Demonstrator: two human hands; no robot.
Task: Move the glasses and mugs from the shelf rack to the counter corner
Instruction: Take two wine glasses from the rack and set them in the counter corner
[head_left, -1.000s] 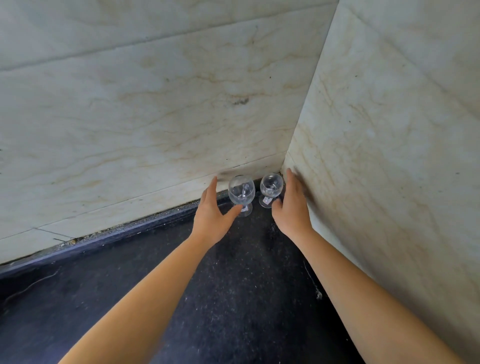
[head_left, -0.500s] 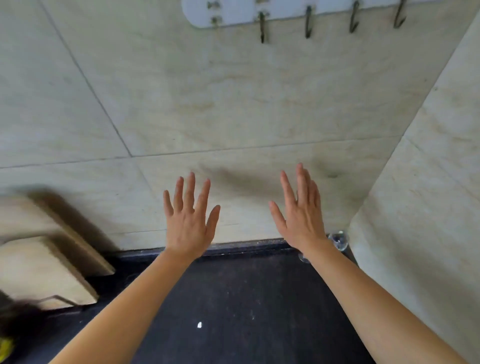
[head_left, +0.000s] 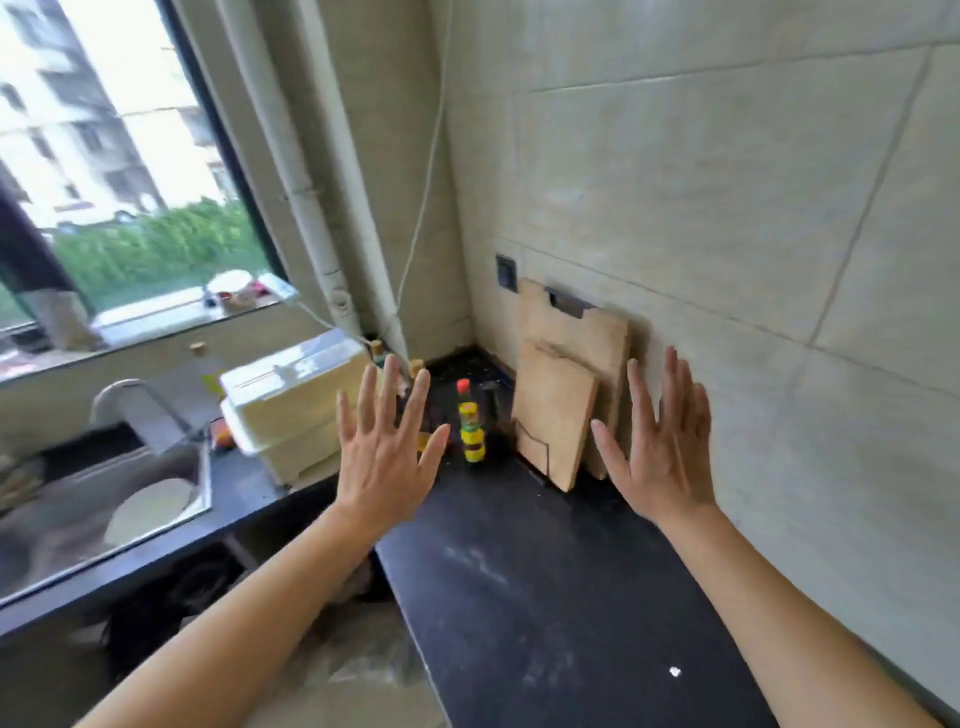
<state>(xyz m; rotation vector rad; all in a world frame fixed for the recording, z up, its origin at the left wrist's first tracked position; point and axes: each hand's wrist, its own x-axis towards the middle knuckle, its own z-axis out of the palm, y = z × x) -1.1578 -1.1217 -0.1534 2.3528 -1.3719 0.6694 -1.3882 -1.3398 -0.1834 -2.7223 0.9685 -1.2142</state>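
holding nothing: left hand (head_left: 387, 462) and right hand (head_left: 662, 457) spread wide above counter (head_left: 545, 582); showing no glasses, progress unclear.

Your left hand (head_left: 387, 457) and right hand (head_left: 662, 447) hover spread above the counter (head_left: 545, 582). Between them, farther back, stands a bottle (head_left: 471, 423); right of it, two cutting boards (head_left: 563, 405) lean against the wall. Left lies the sink (head_left: 93, 499).

I can read no text here. The yellow-and-green label on the small bottle (head_left: 471, 427), at about 12 o'clock on the counter (head_left: 561, 587), is too blurred to make out.
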